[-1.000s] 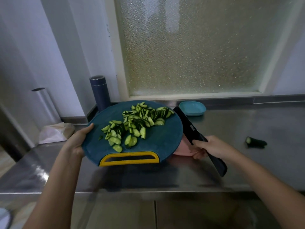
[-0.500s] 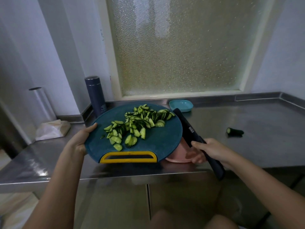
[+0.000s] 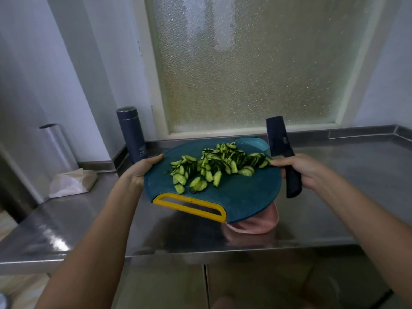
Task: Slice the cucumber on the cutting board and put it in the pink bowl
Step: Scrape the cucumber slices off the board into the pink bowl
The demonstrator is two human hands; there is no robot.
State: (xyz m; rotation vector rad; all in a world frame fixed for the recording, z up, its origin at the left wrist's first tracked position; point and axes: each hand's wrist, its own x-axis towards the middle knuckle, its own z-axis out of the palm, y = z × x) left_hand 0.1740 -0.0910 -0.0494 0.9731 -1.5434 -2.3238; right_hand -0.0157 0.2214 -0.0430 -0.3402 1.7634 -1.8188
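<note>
A person stands at a stainless steel counter (image 3: 66,219), seen from their own head. Their left hand (image 3: 142,172) grips the left rim of a round teal cutting board (image 3: 234,192), thumb on top and fingers curled beneath it, so the board is lifted off the counter with its yellow handle (image 3: 189,205) towards the person. A loose heap of cucumber slices (image 3: 216,166) lies across the far half of the board. The right hand (image 3: 298,170) is closed around the dark handle of a knife (image 3: 277,137), its broad dark blade pointing up and away, while the index finger reaches to the board's right rim. The pink bowl (image 3: 256,224) sits on the counter beneath the board's near right edge, mostly hidden; whether the board touches it is unclear. Behind the board a light blue dish (image 3: 254,143) peeks out. A dark flask (image 3: 132,132) stands at the back left, before a frosted window (image 3: 245,63).
</note>
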